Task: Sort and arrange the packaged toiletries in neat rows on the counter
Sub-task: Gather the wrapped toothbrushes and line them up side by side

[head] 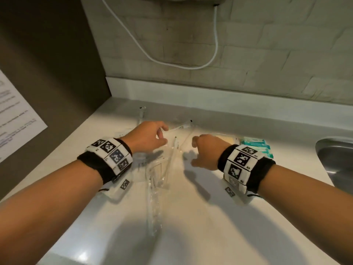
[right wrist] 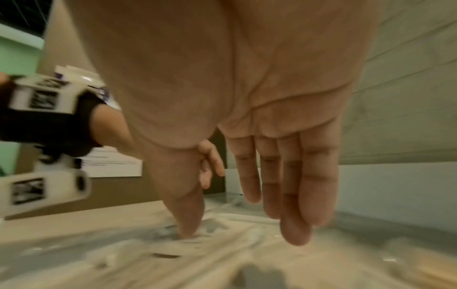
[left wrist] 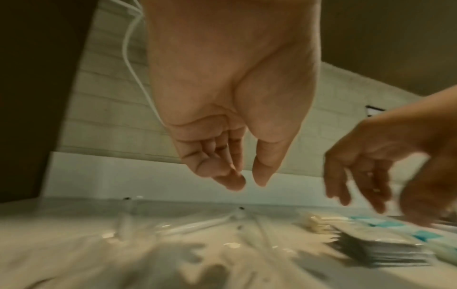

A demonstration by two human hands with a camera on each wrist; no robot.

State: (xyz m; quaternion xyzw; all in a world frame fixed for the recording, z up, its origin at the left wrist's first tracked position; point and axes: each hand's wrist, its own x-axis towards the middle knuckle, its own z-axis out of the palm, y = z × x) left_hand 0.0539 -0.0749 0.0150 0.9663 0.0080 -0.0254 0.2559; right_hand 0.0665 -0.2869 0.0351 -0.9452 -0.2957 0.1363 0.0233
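Several clear-wrapped toothbrushes (head: 172,150) lie scattered on the white counter (head: 200,217), one long wrapper (head: 152,199) reaching toward me. My left hand (head: 162,134) hovers over the pile's back left; in the left wrist view its fingers (left wrist: 232,181) hang loosely near the thumb and hold nothing. My right hand (head: 193,152) is over the pile's right side with its fingers (right wrist: 294,230) straight and pointing down, and the thumb tip touches the crinkled plastic. Behind it lie teal packets (head: 256,145) and cream packets (head: 229,139). A stack of flat grey-white sachets (left wrist: 380,248) shows in the left wrist view.
A steel sink (head: 336,159) is sunk into the counter at the far right. A low white backsplash (head: 210,92) and a tiled wall with a hanging white cable (head: 215,44) close the back. A brown wall with a paper notice (head: 17,115) bounds the left.
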